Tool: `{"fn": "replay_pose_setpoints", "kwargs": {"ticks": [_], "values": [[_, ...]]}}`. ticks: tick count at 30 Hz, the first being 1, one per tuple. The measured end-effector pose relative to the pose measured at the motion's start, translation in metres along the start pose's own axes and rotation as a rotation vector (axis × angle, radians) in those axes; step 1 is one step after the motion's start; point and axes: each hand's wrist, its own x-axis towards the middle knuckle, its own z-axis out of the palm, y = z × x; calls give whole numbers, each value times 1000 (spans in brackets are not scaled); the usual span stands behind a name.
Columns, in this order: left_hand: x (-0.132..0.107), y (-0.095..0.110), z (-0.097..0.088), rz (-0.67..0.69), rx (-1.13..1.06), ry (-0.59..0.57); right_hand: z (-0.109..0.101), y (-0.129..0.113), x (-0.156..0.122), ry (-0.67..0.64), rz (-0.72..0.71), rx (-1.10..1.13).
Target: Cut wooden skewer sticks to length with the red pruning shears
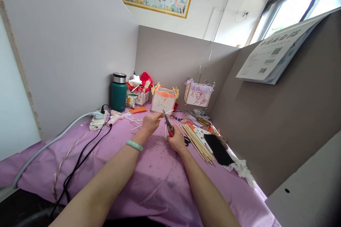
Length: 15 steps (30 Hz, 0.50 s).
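My left hand [150,122] is closed in a pinch on a thin wooden stick [166,113] that points to the right. My right hand [177,140] grips red-handled pliers [168,125], whose jaws reach up to the stick. A green bangle [134,145] sits on my left wrist. Both hands hover above the purple cloth [149,173] covering the desk. A bundle of wooden sticks [198,143] lies just right of my right hand.
Two paper lanterns [163,100] [198,94] stand at the back. A green flask [118,92], a box of craft bits [140,91], a glue gun [117,117] and a power strip [97,120] with cables lie at left. A black case [218,149] and tissue [241,168] lie at right.
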Motion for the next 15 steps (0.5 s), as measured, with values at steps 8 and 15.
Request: {"fn": "replay_pose_setpoints", "kwargs": {"ticks": [8,15], "values": [[2,3,-7,-12,17,-65,-2,0,-2,-8,-31,55],[2,0,-6,-12,-54,-102,-4,-1,-3,-19,-34,85]]}}
